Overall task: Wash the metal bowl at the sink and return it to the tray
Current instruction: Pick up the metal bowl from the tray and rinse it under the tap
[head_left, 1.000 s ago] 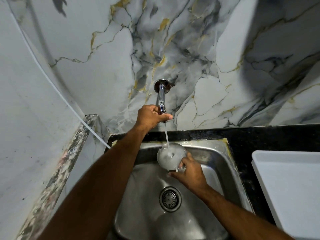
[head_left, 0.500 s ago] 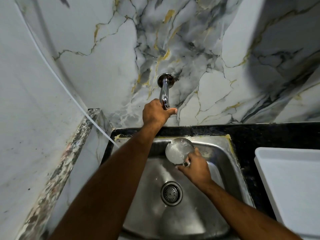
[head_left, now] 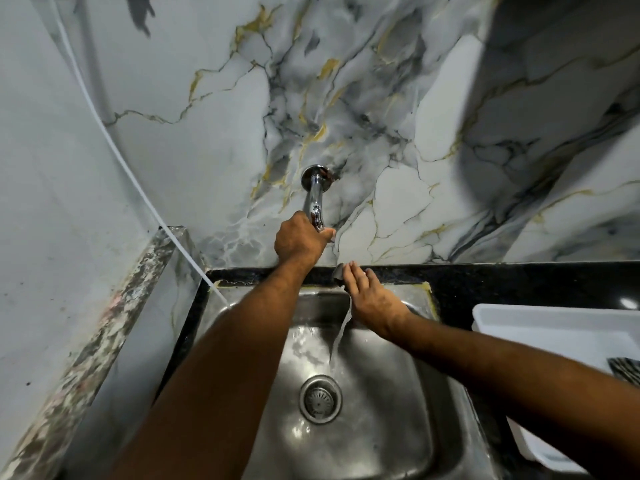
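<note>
My left hand (head_left: 300, 241) is closed around the handle of the chrome wall tap (head_left: 314, 194) above the sink. My right hand (head_left: 372, 299) holds the small metal bowl (head_left: 338, 271) over the back of the steel sink (head_left: 388, 427). The bowl is tipped on its side and mostly hidden behind my fingers; only a bit of its rim shows. A stream of water (head_left: 337, 341) pours from under that hand down into the basin. The white tray (head_left: 554, 327) stands on the black counter to the right.
The drain (head_left: 320, 398) sits in the middle of the wet basin. A dark patterned item (head_left: 625, 372) lies in the tray at the frame's right edge. Marble wall behind, a speckled ledge (head_left: 104, 323) and a thin white hose (head_left: 138, 188) on the left.
The bowl was upright under the tap, catching water; my right hand has now lifted it toward the back rim and tipped it, so the water spills out. My left hand stays on the tap.
</note>
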A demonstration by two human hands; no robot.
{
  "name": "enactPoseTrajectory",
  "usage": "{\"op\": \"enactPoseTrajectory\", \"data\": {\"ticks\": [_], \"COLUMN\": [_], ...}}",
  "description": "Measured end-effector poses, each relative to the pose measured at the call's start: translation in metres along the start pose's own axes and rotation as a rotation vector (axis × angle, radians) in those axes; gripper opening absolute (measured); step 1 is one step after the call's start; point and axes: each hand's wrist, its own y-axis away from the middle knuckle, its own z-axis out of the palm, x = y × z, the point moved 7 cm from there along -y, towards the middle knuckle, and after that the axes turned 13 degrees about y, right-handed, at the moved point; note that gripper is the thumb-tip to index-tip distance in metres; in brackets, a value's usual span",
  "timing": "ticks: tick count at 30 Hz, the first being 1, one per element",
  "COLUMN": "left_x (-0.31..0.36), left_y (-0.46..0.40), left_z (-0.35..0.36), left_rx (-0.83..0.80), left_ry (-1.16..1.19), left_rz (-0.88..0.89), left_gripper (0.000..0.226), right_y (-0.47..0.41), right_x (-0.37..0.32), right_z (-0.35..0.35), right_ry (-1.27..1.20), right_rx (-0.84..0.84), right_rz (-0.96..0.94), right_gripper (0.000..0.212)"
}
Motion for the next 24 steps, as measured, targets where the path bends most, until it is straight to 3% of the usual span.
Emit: {"op": "enactPoseTrajectory", "data": {"ticks": [3, 6, 8, 10, 12, 13, 16, 18, 22, 24], "left_x": [-0.001, -0.01, -0.027, -0.049, -0.071, -0.081, -0.094, -0.086, -0.054, -0.044], "left_y": [0.008, 0.024, 0.039, 0.055, 0.077, 0.091, 0.151, 0.182, 0.217, 0.229], "left_z": [0.001, 0.006, 0.015, 0.027, 0.046, 0.059, 0.096, 0.113, 0.133, 0.139], "left_rx": [-0.014, -0.036, -0.072, -0.134, -0.248, -0.335, -0.621, -0.724, -0.733, -0.754], "left_ry": [0.029, 0.132, 0.19, 0.207, 0.318, 0.448, 0.936, 1.269, 1.847, 1.958], "left_rz": [0.006, 0.024, 0.0, -0.06, -0.188, -0.295, -0.7, -0.855, -0.914, -0.854], "left_gripper": [0.05, 0.037, 0.034, 0.05, 0.063, 0.066, 0.074, 0.081, 0.087, 0.086], "right_y": [0.009, 0.033, 0.057, 0.086, 0.106, 0.111, 0.126, 0.132, 0.148, 0.16], "right_x": [0.017, 0.035, 0.041, 0.037, 0.027, 0.022, 0.01, 0.007, 0.011, 0.018], "right_z": [-0.009, -0.003, 0.008, 0.017, 0.028, 0.03, 0.032, 0.032, 0.023, 0.022], "right_ry": [-0.063, -0.451, -0.809, -1.193, -1.42, -1.47, -1.512, -1.535, -1.536, -1.529], "right_rx": [-0.094, -0.193, -0.167, -0.106, 0.009, 0.056, 0.152, 0.191, 0.191, 0.139], "right_rz": [0.093, 0.339, 0.581, 0.818, 0.965, 0.996, 0.998, 0.937, 0.724, 0.636], "right_gripper": [0.062, 0.051, 0.058, 0.049, 0.032, 0.033, 0.046, 0.049, 0.047, 0.07]}}
